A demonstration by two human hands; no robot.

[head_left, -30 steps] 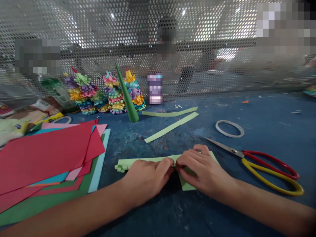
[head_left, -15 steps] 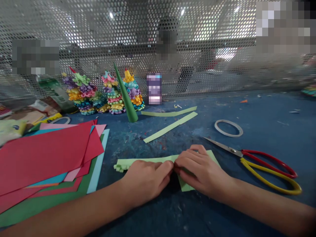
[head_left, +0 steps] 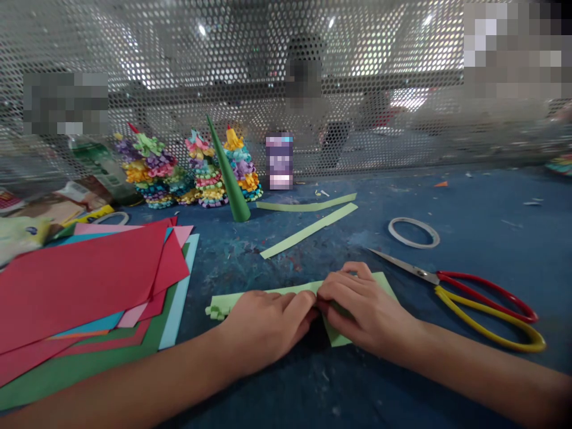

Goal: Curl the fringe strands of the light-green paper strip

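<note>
A light green paper strip [head_left: 384, 286] lies across the table under both hands, its left end cut into a curled fringe [head_left: 218, 311]. My left hand [head_left: 270, 325] is closed on the strip's middle, thumb and forefinger pinched together. Against it, my right hand [head_left: 357, 304] has its fingers bent and closed on the same paper; the fingertips are partly hidden. Scissors [head_left: 422, 273] with one red and one yellow handle rest to the right of my right hand. Two loose light green strips [head_left: 308, 230] lie beyond the hands.
Coloured paper sheets [head_left: 84, 280] are stacked at left. A dark green paper cone [head_left: 232, 185] stands before several fringed, multicoloured cones [head_left: 210, 179]. A roll of tape [head_left: 414, 233] lies at right. Behind stand a phone [head_left: 279, 162], a bottle [head_left: 100, 167] and a perforated metal screen [head_left: 357, 131].
The strip's fringed left end has dipped slightly toward me. Both hands keep their hold with hardly any shift; the other things stay where they were.
</note>
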